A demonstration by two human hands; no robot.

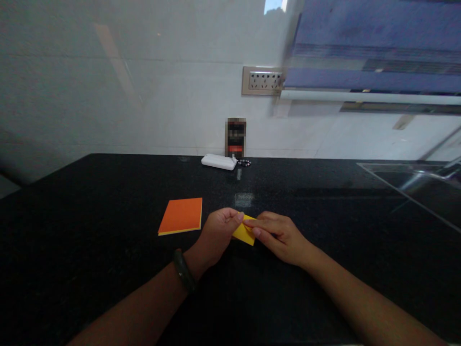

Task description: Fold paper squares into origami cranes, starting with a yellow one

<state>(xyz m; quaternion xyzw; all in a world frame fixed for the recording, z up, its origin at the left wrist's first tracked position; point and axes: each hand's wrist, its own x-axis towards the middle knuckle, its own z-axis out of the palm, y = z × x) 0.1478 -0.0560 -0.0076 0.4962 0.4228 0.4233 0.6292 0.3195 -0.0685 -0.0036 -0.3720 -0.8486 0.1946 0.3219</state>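
Between my two hands is a small piece of folded yellow paper. My left hand grips its left side, thumb on top and the other fingers curled behind. A dark bangle circles the left wrist. From the right, my right hand pinches the paper, its index finger laid over the upper face and its thumb near the right edge. The fingers cover part of the paper, so its full shape is hidden. Left of my left hand, a stack of square paper lies flat, orange on top with a yellow edge beneath.
On the black countertop, a white oblong case with a beaded strap lies near the wall. Behind it stands a small blurred dark item. A sink is at the right. A socket panel is on the wall.
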